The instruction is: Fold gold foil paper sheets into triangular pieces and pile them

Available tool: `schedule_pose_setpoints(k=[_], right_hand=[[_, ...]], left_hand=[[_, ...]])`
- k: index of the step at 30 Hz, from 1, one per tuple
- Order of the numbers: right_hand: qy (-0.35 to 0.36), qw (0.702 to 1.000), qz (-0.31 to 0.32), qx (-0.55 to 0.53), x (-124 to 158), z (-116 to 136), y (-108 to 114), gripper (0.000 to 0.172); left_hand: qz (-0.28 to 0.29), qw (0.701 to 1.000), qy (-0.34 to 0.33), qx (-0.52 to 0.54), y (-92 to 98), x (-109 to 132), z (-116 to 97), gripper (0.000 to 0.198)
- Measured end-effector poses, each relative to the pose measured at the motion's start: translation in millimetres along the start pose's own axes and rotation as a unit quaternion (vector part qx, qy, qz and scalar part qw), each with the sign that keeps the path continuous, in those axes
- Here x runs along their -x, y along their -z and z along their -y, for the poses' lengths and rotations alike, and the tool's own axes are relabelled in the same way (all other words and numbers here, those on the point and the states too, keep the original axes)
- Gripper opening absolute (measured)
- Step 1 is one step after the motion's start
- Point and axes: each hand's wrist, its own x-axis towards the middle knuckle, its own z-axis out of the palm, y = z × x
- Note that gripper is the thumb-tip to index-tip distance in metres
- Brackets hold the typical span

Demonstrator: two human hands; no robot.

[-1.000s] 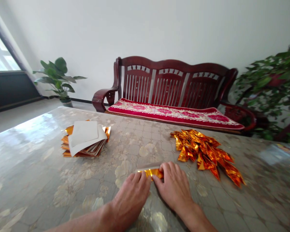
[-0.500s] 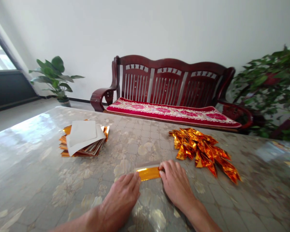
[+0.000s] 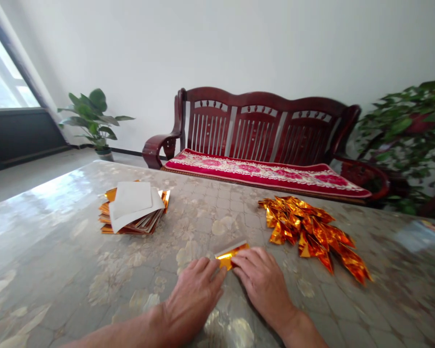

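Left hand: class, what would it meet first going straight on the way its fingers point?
The gold foil strip, right in front of the left hand; farther along, perhaps the pile of folded foil, though depth makes that uncertain.

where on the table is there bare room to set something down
Bare tabletop lies between the paper stack and foil pile, and left of the left hand, nearer than the paper stack. It is crowded at the gold strip by that hand and the right hand.

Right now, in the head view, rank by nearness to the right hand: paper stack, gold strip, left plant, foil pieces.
1. Gold strip: touching the right hand.
2. Foil pieces: on the right.
3. Paper stack: on the left.
4. Left plant: beyond the table.
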Motion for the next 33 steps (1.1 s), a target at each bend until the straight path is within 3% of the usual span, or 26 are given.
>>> schedule_pose_setpoints(k=[9,17,22,33], right_hand=[[0.060,0.996,0.033,0.050,-7,-1,-6,0.014],[0.075,0.990,0.032,0.118,-6,4,-9,0.018],[0.077,0.987,0.012,0.141,-7,4,-11,0.021],[0.061,0.995,0.017,0.083,-4,4,-10,0.011]], left_hand=[[-0.005,0.995,0.009,0.104,3.0,-9,25,0.025],[-0.037,0.996,-0.013,0.085,4.1,-17,32,0.019],[-0.025,0.999,-0.034,0.033,5.0,-21,33,0.017],[-0.055,0.996,-0.059,-0.047,-5.9,-18,27,0.005]])
